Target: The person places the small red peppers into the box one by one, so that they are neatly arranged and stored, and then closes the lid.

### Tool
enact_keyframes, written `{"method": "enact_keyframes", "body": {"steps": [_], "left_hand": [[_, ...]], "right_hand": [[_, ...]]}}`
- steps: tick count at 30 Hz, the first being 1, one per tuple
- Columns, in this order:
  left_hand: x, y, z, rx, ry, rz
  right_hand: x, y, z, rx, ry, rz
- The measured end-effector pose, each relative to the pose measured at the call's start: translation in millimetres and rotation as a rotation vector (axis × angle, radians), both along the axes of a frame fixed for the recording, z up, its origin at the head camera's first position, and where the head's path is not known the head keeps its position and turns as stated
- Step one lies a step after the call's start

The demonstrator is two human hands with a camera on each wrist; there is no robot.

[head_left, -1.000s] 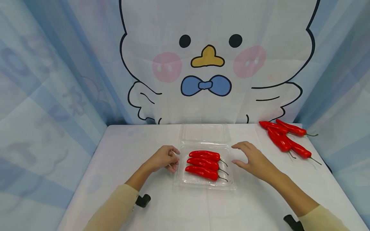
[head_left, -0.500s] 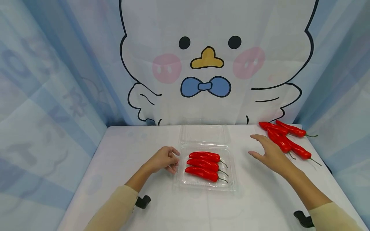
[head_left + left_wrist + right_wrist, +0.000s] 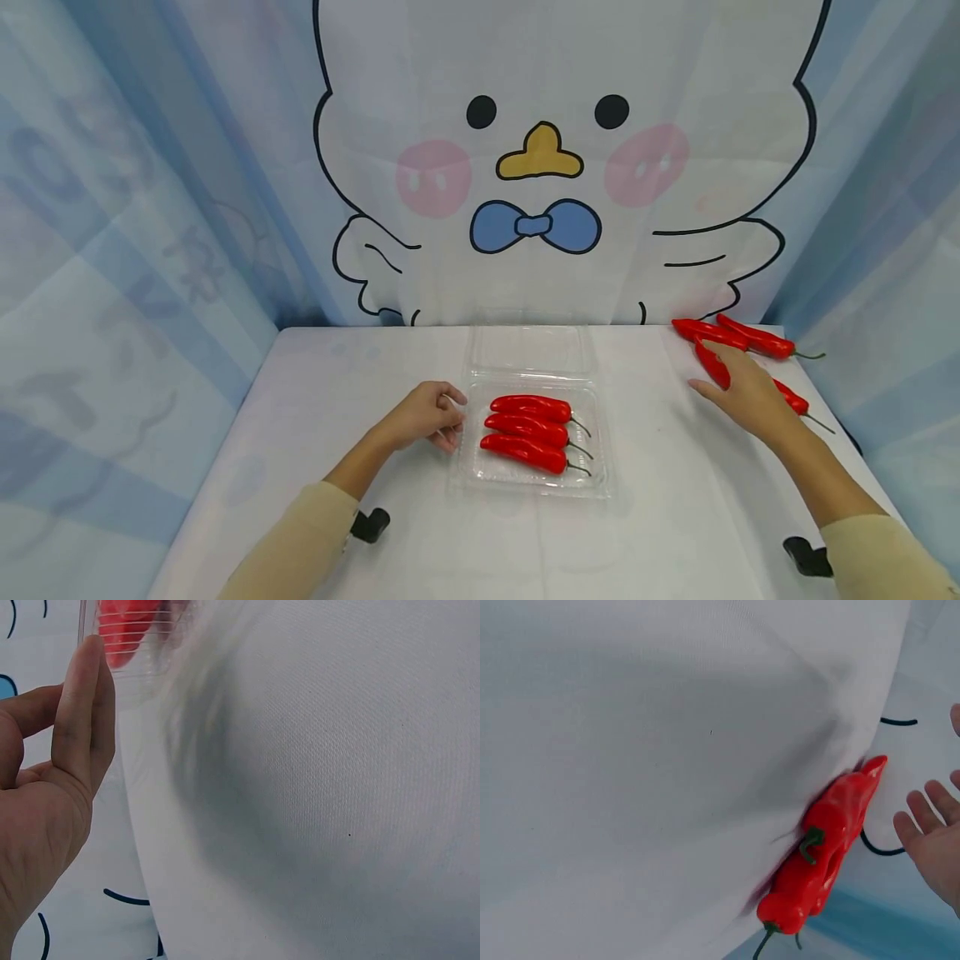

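Roughly half packed: three peppers [image 3: 527,428] in the container [image 3: 536,487], four loose peppers [image 3: 708,332] outside
On my feed the lid [image 3: 532,348] is folded back; I'd judge those four and the closing remain. The right hand [image 3: 742,395] hangs wide-fingered over them at the table's [image 3: 645,533] far right corner, gripping nothing, while the left hand [image 3: 423,413], fingers loosely extended, rests by the container's left edge; I cannot tell if it touches

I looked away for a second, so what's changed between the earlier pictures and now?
The right hand has moved right, away from the plastic container, and is now over the loose peppers; none looks lifted. The left hand stays by the container's left edge, and the three peppers inside lie as before.
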State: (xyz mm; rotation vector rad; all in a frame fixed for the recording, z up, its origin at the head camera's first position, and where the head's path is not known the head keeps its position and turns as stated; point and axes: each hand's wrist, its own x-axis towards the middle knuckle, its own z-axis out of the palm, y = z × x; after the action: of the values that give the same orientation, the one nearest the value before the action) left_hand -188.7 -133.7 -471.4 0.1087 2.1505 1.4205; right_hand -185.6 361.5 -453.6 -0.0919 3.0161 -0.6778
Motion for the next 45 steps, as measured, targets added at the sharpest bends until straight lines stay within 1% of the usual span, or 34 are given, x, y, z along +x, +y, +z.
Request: {"method": "enact_keyframes", "body": {"steps": [4,8,11,16,21,28,35,45], "left_hand": [[-0.5,1.2,-0.5,0.002,0.0,-0.001],[-0.8,1.0,-0.8,0.006,0.0,-0.004],[-0.6,0.5,-0.5,0.006,0.001,-0.005],[-0.1,0.3,0.3,-0.005,0.009,-0.006],[-0.9,0.1,-1.1,0.003,0.008,-0.008],[-1.0,0.0,-1.2,0.013,0.004,-0.011],[-1.1,0.7,-0.5,0.011,0.006,-0.006],[0.3,0.8,-2.2,0.016,0.003,-0.004]], "right_hand": [[-3.7,15.0,-2.4,0.012,-0.032,-0.047],[-5.6,25.8,-7.9,0.01,-0.034,-0.091],[-6.3,32.2,-10.2,0.01,-0.031,-0.11],[-8.5,41.6,-11.2,0.017,-0.069,-0.13],[-13.3,46.6,-13.7,0.044,-0.091,-0.129],[-19.5,46.0,-17.2,0.072,-0.068,-0.117],[-25.8,45.7,-21.8,0.094,-0.072,-0.118],[-25.9,44.2,-25.4,0.088,-0.099,-0.14]]}}
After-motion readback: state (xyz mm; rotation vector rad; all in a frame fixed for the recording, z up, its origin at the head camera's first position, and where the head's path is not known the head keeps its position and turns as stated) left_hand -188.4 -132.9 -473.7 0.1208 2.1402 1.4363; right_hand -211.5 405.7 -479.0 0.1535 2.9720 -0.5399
